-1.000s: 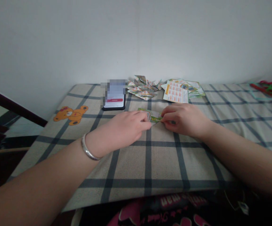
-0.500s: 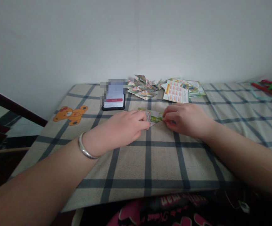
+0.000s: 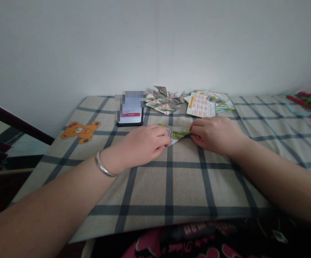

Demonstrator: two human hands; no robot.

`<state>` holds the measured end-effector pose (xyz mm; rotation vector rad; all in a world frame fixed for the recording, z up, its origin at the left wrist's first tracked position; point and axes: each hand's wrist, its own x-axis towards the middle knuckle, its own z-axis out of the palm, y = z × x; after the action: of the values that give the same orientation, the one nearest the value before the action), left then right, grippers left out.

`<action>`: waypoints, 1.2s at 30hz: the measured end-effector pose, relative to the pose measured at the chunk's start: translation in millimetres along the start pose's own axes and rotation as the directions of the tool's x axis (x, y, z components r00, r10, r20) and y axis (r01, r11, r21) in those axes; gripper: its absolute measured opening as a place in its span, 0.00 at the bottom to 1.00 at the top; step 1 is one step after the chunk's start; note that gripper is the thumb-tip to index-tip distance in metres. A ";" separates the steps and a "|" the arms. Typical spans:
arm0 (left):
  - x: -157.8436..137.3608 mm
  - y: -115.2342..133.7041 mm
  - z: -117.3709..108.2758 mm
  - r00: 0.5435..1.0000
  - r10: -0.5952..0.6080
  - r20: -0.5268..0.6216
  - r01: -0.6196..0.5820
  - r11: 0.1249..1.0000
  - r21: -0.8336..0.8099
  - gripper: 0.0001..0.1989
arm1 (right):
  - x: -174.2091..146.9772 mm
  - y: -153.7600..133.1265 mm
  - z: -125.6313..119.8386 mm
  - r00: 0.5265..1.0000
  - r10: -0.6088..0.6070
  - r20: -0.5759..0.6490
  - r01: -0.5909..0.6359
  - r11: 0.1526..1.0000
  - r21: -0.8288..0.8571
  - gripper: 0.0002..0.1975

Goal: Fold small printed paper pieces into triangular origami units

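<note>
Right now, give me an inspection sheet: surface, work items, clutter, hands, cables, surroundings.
Surface: checked cloth with orange bear on it; wrinkled at right.
Work items: green printed paper between the hands; folded papers beyond; overlapping flat sheets right of those.
Clutter: phone, screen lit; red and green items far right, too blurred to name.
Hands: left hand on the paper's left part; right hand pinching its right end.
Cables: nothing seen on the cloth.
Surroundings: pale wall behind.
</note>
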<state>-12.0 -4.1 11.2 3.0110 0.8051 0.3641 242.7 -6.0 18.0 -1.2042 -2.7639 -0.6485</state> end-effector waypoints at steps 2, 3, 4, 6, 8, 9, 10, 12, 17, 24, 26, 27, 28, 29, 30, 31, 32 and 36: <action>0.0 0.0 0.7 1.000 -0.016 0.010 0.015 1.000 0.016 0.08 | 0.4 0.4 1.0 0.999 0.031 -0.018 -0.031 0.999 -0.022 0.13; -0.2 0.0 1.1 1.000 -0.024 0.012 0.023 0.999 0.025 0.09 | 0.6 0.1 1.5 0.998 0.048 -0.034 -0.049 0.998 -0.028 0.13; -0.4 -0.1 1.4 0.999 -0.030 0.013 0.030 0.999 0.033 0.09 | 0.9 -0.4 2.0 0.996 0.066 -0.056 -0.068 0.997 -0.027 0.13; -0.7 -0.1 1.9 0.999 -0.039 0.011 0.038 0.998 0.042 0.09 | 1.6 -1.6 3.5 0.990 0.092 -0.110 -0.094 0.996 -0.007 0.12; -0.4 0.1 2.2 0.999 -0.042 0.005 0.042 0.998 0.040 0.09 | 2.7 -2.2 5.6 0.987 0.066 -0.149 -0.062 0.998 0.032 0.10; 0.0 0.3 2.3 0.999 -0.047 -0.001 0.047 0.998 0.038 0.08 | 3.3 -2.2 6.8 0.987 0.035 -0.159 -0.027 0.998 0.055 0.10; 0.4 0.4 2.4 0.999 -0.052 -0.013 0.052 0.998 0.040 0.08 | 4.0 -2.1 7.9 0.986 -0.002 -0.165 0.015 0.997 0.078 0.09; 1.2 0.7 2.7 0.997 -0.059 -0.052 0.062 0.996 0.059 0.07 | 5.1 -1.9 9.2 0.983 -0.057 -0.174 0.077 0.991 0.113 0.10; 0.5 0.6 3.7 0.992 0.003 -0.124 0.013 0.992 0.128 0.06 | 4.6 -4.6 5.5 0.970 -0.097 -0.224 0.130 0.982 0.138 0.12; 2.1 1.1 7.7 0.984 0.038 -0.171 -0.004 0.981 0.195 0.08 | 3.4 -13.9 0.5 0.943 -0.142 -0.301 0.208 0.958 0.199 0.12; 2.9 1.8 8.1 0.984 0.041 -0.175 -0.005 0.980 0.198 0.07 | 3.5 -16.1 0.7 0.933 -0.155 -0.326 0.230 0.951 0.208 0.12; 3.3 2.2 8.0 0.984 0.037 -0.175 -0.002 0.980 0.197 0.06 | 3.5 -16.8 1.1 0.928 -0.159 -0.338 0.240 0.947 0.213 0.12; 3.6 2.6 7.9 0.984 0.030 -0.176 0.004 0.981 0.193 0.06 | 3.6 -17.2 1.7 0.924 -0.161 -0.346 0.248 0.943 0.223 0.11; 3.8 3.0 7.8 0.984 0.021 -0.179 0.013 0.982 0.186 0.06 | 3.7 -17.2 2.5 0.923 -0.159 -0.349 0.251 0.939 0.236 0.11; 4.0 3.3 7.7 0.983 0.010 -0.184 0.022 0.984 0.174 0.06 | 3.9 -16.8 3.5 0.928 -0.155 -0.340 0.248 0.936 0.251 0.11; 4.2 3.5 7.6 0.982 -0.002 -0.191 0.032 0.987 0.158 0.05 | 4.1 -16.1 4.7 0.934 -0.148 -0.325 0.242 0.933 0.268 0.11; 4.3 3.5 7.6 0.980 -0.013 -0.201 0.041 0.990 0.137 0.05 | 4.5 -15.0 6.0 0.942 -0.140 -0.304 0.230 0.930 0.286 0.10; 4.6 2.1 7.7 0.972 -0.041 -0.231 0.043 0.999 0.003 0.03 | 7.0 -9.6 11.1 0.968 -0.094 -0.233 0.176 0.915 0.363 0.09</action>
<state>-5.3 -3.2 4.9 2.9900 0.8827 0.7232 232.3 -2.6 6.0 -0.8169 -2.6395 -0.2078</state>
